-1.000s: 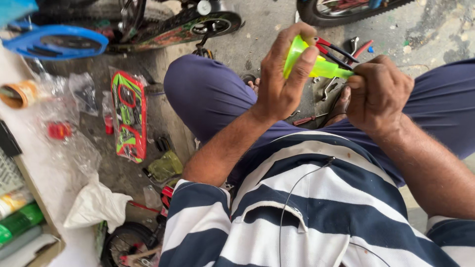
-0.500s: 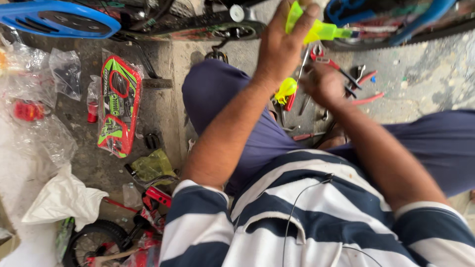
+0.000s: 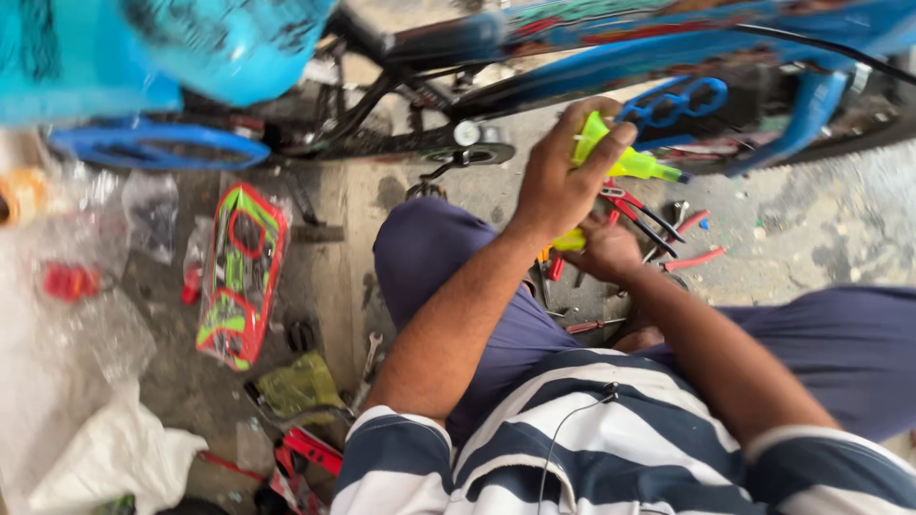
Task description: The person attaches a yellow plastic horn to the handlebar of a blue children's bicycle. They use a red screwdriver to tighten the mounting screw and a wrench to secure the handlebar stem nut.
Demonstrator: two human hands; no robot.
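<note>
Your left hand (image 3: 558,181) grip is closed around the neon yellow-green plastic tube (image 3: 625,157); your right hand (image 3: 606,250) pinches a small yellow piece (image 3: 570,240) just below.

A bicycle repair spot on bare, stained concrete floor (image 3: 821,238), more street-side workshop than home. A blue bicycle frame (image 3: 611,57) stretches across the far side, its crank and pedal (image 3: 472,153) hanging low, a blue mudguard (image 3: 157,148) to the far left. Red-handled pliers (image 3: 644,215) and other small tools lie scattered on the ground at centre. On the left sit a red and green decorated bike panel (image 3: 239,272), a wrench (image 3: 367,358), clear plastic bags (image 3: 95,286) of parts and a white cloth (image 3: 110,458).
</note>
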